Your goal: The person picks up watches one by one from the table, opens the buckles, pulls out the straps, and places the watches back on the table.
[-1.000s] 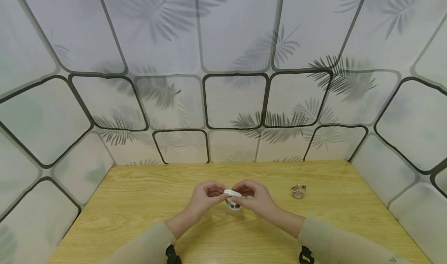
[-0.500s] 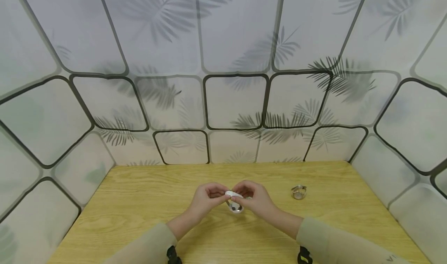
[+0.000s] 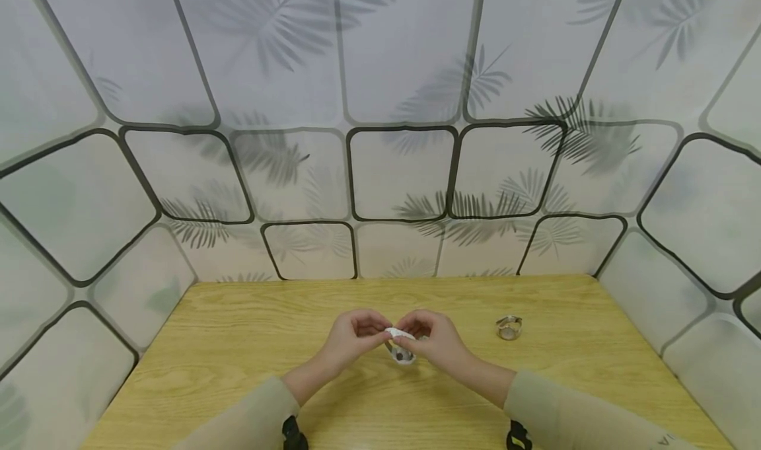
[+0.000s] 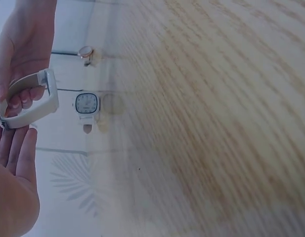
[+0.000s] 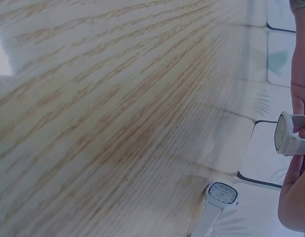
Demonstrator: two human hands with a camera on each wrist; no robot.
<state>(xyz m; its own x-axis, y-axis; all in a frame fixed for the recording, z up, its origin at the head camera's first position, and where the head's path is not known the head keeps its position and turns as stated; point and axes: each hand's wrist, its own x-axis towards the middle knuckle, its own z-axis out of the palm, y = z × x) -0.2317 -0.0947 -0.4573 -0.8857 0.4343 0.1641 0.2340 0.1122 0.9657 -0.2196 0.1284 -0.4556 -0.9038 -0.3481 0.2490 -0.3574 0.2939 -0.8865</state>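
Note:
Both hands meet over the table, pinching the strap of a white wristwatch [image 3: 404,357]. My left hand [image 3: 347,337] grips the strap [image 3: 399,333] from the left, thumb in front. From the other side, my right hand [image 3: 438,339] pinches it between thumb and fingers. The strap forms a loop in the left wrist view, with the watch case [image 4: 52,91] hanging off the table; in the right wrist view its round-edged case [image 5: 280,133] shows. The buckle area is largely covered by fingers.
Behind the hands lies a second white watch [image 4: 86,103] with a squarish dark-rimmed dial, mostly hidden by the right hand in the head view. A gold-toned watch [image 3: 508,328] lies to the right on the wooden table [image 3: 250,344]. Patterned cloth walls [image 3: 398,245] enclose the table.
The held watch has shifted slightly right and down, and its strap has tilted between the fingers. Both hands keep nearly the same place and grip; the gold-toned watch stays put.

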